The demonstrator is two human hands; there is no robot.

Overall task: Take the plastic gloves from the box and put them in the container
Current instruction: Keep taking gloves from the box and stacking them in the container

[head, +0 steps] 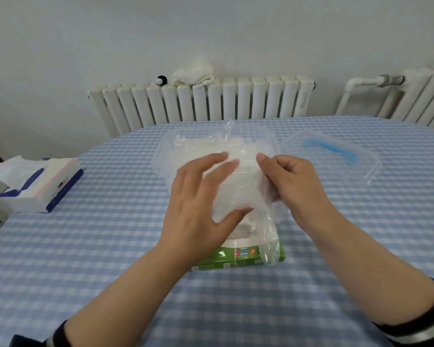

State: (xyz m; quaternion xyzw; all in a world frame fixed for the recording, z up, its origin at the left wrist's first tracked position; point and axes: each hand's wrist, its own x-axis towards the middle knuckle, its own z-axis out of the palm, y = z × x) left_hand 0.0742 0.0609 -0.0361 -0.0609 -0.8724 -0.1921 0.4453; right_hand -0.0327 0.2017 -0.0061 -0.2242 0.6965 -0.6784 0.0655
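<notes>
Gloves (238, 186): thin clear plastic film, crinkled, glossy. Container (166, 146): clear rigid plastic. Box (238, 259): printed green card, slight sheen. Tablecloth (110, 246): matt checked cloth.

Your desk (110, 246) in blue check cloth, tissue pack (38, 184) far left; white radiators (203, 101) behind, cloth (194, 73) on top.

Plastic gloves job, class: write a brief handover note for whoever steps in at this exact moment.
Left hand: open, fingers spread against a plastic glove.
Right hand: pinches the same glove, held above the green box.
Clear container, behind the box, already holds some gloves; its lid lies to the right.
Done: some gloves moved.
Left: put this glove in; more show in the box opening.
</notes>
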